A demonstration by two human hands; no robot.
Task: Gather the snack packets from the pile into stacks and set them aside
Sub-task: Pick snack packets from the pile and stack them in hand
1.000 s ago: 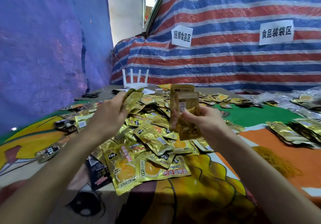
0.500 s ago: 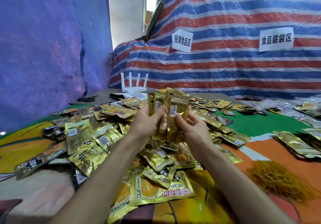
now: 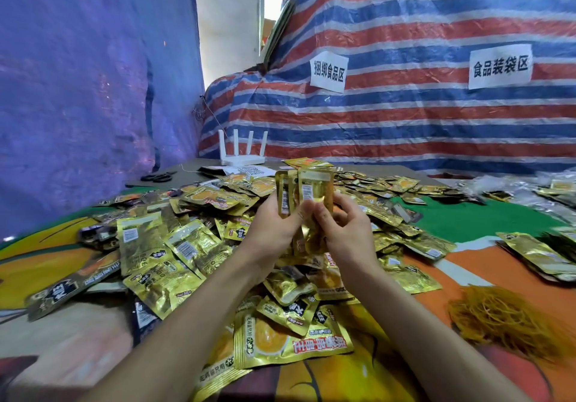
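Clamps upright bundle of gold foil snack packets (image 3: 307, 189) between left hand (image 3: 274, 230) and right hand (image 3: 346, 233) at 12 o'clock, over loose gold packet pile (image 3: 187, 245); merges packet fetched from 10 o'clock second ago; means thicker bundle, squaring likely next

Stack (image 3: 315, 190): we are finding gold packets standing upright, bunched.
Pile (image 3: 187, 245): gold packets lying scattered beneath.
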